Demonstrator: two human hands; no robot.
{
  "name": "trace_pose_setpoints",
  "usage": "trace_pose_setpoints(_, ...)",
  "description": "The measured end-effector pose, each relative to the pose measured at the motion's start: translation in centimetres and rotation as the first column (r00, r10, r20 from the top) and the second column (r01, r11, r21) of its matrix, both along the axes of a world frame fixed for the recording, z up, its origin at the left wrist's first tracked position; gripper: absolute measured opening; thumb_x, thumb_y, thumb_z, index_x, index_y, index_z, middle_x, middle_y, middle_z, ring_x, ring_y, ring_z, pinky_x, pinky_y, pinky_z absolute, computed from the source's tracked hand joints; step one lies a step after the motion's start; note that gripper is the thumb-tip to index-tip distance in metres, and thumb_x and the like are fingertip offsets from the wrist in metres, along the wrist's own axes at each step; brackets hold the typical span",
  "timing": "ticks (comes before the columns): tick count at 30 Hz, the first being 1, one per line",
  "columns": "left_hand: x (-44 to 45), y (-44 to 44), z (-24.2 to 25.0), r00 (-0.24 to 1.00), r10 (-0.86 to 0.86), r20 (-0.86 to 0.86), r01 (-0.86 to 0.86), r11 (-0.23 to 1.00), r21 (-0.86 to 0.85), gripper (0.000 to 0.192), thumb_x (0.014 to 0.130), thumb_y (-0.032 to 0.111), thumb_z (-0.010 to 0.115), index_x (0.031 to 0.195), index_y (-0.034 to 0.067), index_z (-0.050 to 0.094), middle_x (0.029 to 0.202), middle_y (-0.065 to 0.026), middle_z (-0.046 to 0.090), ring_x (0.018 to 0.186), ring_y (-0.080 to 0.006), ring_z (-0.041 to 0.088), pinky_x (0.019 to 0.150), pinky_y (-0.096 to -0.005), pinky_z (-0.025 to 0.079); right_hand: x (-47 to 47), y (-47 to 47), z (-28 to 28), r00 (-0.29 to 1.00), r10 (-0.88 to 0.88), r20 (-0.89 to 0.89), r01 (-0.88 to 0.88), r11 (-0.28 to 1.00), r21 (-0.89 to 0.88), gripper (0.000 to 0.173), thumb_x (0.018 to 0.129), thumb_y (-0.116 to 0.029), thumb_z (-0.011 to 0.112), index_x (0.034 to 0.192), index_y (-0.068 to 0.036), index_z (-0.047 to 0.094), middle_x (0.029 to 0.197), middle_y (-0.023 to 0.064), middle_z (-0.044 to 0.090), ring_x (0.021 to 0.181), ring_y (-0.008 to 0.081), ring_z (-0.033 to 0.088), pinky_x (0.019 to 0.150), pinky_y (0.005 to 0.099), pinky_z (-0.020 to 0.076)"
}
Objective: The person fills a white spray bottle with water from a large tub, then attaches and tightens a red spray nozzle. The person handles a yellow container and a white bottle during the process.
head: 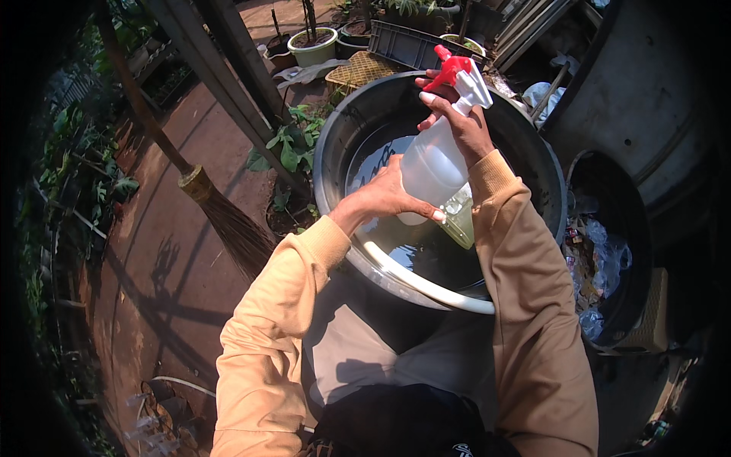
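Observation:
Both hands are on a translucent plastic spray bottle (pixel 432 157), tilted above a large black tub (pixel 330 165) of water. Its red and white trigger sprayer (pixel 464 80) points up and to the right. My left hand (pixel 388 191) wraps the lower body of the bottle. My right hand (pixel 464 128) is at its neck, with the fingers spread behind and beside the red trigger. A yellowish translucent plastic container (pixel 458 220) is just below the bottle, over the water; whether a hand touches it is unclear. A whitish hose or pipe (pixel 411 275) curves along the tub's near inner side.
A stick broom (pixel 228 223) leans at the left beside metal posts (pixel 234 85). Potted plants (pixel 313 48), a yellow basket (pixel 362 69) and a dark crate (pixel 422 45) stand beyond the tub. On the right is a black bin (pixel 634 228) with plastic waste.

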State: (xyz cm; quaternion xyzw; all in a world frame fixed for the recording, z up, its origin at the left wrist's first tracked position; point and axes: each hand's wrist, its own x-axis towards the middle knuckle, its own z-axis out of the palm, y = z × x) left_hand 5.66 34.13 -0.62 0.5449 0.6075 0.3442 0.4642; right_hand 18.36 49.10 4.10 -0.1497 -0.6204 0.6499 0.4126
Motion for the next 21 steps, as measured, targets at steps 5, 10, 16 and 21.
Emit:
trace_pose_setpoints(5, 0.5, -0.2, 0.3, 0.997, 0.055, -0.055, -0.058, 0.997, -0.054, 0.134, 0.048, 0.048, 0.103, 0.145, -0.012, 0.032, 0.136, -0.0260, 0.050, 0.129, -0.0362, 0.055, 0.102, -0.0459, 0.053, -0.2, 0.5, -1.3, 0.999, 0.040, 0.007, -0.039, 0.997, -0.071, 0.049, 0.089, -0.005, 0.071, 0.135, -0.003, 0.056, 0.126, 0.0095, 0.068, 0.073, 0.0155, 0.068, 0.069, 0.0322, 0.0595)
trace_pose_setpoints(10, 0.9, -0.7, 1.5, 0.993, 0.043, 0.111, -0.018, 0.975, -0.223, 0.139, 0.052, 0.049, 0.101, 0.151, -0.010, 0.024, 0.142, -0.0257, 0.041, 0.136, -0.0388, 0.047, 0.098, -0.0523, 0.055, -0.3, 1.5, -2.2, 0.998, 0.054, 0.024, -0.051, 0.993, -0.103, 0.045, 0.088, -0.003, 0.070, 0.132, -0.003, 0.058, 0.120, 0.0117, 0.068, 0.075, 0.0160, 0.068, 0.071, 0.0359, 0.0618)
trace_pose_setpoints(16, 0.9, -0.5, 2.0, 0.993, -0.051, 0.102, 0.072, 0.974, -0.215, 0.136, 0.064, 0.042, 0.096, 0.157, -0.008, 0.010, 0.149, -0.0283, 0.033, 0.142, -0.0414, 0.040, 0.107, -0.0548, 0.051, -0.4, 1.7, -2.4, 0.995, 0.065, 0.074, -0.051, 0.983, -0.178, 0.042, 0.087, -0.004, 0.074, 0.126, -0.003, 0.059, 0.113, 0.0104, 0.068, 0.076, 0.0161, 0.068, 0.070, 0.0360, 0.0623)
trace_pose_setpoints(21, 0.8, -0.4, 1.4, 0.988, 0.021, 0.152, 0.020, 0.963, -0.268, 0.142, 0.050, 0.053, 0.102, 0.156, -0.001, 0.025, 0.145, -0.0200, 0.034, 0.139, -0.0388, 0.045, 0.097, -0.0550, 0.055, -0.3, 1.5, -2.2, 0.998, 0.059, 0.034, -0.053, 0.986, -0.160, 0.042, 0.087, -0.004, 0.075, 0.125, -0.004, 0.059, 0.110, 0.0101, 0.068, 0.075, 0.0162, 0.067, 0.070, 0.0350, 0.0618)
